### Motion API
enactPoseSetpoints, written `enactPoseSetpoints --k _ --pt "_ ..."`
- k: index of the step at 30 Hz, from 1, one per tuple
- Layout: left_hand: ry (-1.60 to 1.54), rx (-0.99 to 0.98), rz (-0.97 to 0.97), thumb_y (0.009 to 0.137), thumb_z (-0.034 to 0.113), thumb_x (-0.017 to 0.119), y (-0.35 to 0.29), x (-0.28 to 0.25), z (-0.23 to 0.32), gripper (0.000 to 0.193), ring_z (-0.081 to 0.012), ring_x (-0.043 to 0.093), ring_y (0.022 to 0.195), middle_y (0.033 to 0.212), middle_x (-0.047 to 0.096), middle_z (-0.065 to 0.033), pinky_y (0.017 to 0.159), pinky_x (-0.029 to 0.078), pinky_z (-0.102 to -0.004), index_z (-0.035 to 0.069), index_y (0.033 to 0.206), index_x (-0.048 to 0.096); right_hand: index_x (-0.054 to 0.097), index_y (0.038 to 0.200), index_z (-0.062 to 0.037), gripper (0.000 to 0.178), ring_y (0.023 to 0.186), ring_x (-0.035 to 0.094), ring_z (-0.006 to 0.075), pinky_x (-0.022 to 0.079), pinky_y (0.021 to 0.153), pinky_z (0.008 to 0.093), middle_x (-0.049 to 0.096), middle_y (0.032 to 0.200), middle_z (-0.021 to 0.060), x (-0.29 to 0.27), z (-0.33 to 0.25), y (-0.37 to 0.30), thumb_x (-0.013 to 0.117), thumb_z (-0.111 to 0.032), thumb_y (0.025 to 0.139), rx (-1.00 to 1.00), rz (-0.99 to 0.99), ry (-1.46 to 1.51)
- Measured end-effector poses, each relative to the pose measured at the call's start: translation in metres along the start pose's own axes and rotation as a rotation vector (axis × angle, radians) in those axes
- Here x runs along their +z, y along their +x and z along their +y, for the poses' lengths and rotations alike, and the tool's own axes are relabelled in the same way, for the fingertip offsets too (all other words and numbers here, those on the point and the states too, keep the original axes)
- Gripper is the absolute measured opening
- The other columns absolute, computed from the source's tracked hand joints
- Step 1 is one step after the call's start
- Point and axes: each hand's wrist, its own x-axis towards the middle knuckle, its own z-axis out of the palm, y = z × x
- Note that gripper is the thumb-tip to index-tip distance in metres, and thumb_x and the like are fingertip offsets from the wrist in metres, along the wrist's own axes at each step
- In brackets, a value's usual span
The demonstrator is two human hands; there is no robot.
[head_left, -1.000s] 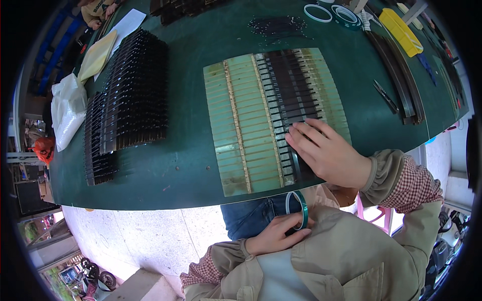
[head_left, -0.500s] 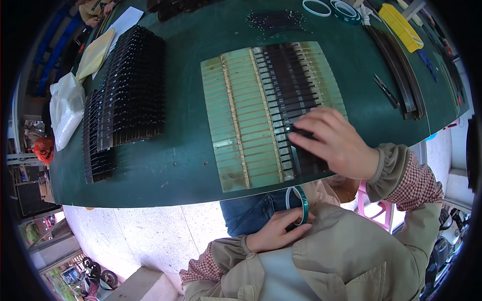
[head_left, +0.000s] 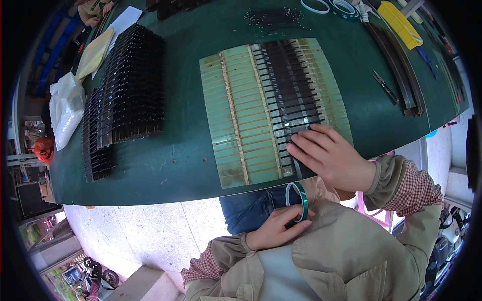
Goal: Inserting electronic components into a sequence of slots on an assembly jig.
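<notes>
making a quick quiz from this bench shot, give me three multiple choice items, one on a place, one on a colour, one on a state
1. Where is the tape roll?
A. in the left hand, below the table edge
B. flat on the panel
C. on the black stacks

2. What colour is the table?
A. white
B. dark green
C. red

3. What is the right hand doing?
A. hanging clear above the table
B. gripping the scissors
C. pressing flat on the dark strips at the near edge of the panel

Answers:
1 A: the left fingers hold the green ring near the person's lap.
2 B: the bare top is dark green all round.
3 C: its fingers lie spread on the strips.
</notes>
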Motion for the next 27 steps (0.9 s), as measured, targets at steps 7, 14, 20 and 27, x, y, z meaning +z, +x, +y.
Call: enactPoseSetpoints --k 7,14,20,27 --pt "0.020 0.042 0.030 0.093 0.014 0.063 -0.001 0.003 -0.002 0.023 -0.0242 0.065 0.089 0.099 0.065 -0.0117 0.077 0.051 -0.0325 0.000 0.111 0.059 0.055 0.124 0.0080 0.056 0.115 0.052 0.0315 0.038 0.106 0.0490 0.055 0.123 0.0170 0.004 -0.014 -0.004 0.054 -0.014 0.073 -0.035 0.006 -0.019" --pt "0.010 0.004 0.033 0.093 0.015 0.062 -0.002 0.002 -0.001 0.023 -0.0246 0.066 0.088 0.099 0.065 -0.0121 0.076 0.050 -0.0323 0.000 0.110 0.059 0.057 0.122 0.0072 0.055 0.114 0.053 0.0311 0.037 0.106 0.0500 0.055 0.124 0.0168 -0.003 -0.006 -0.008 0.054 -0.012 0.072 0.061 0.130 0.174" --pt "0.019 0.026 0.033 0.093 0.015 0.062 0.002 0.002 -0.002 0.023 -0.0232 0.065 0.087 0.097 0.065 -0.0118 0.077 0.050 -0.0319 0.000 0.111 0.059 0.060 0.120 0.0043 0.054 0.117 0.052 0.0303 0.037 0.106 0.0502 0.056 0.124 0.0164 0.002 -0.016 -0.014 0.058 -0.015 0.070 0.058 0.037 0.077" --pt "0.006 0.016 0.099 0.092 0.012 0.064 0.000 0.005 -0.004 0.020 -0.0118 0.064 0.076 0.091 0.067 -0.0064 0.064 0.048 -0.0241 0.003 0.110 0.063 0.064 0.117 -0.0006 0.049 0.115 0.052 0.0306 0.040 0.104 0.0504 0.058 0.120 0.0145 0.006 -0.032 -0.018 0.061 -0.012 0.069 -0.002 0.066 -0.025"
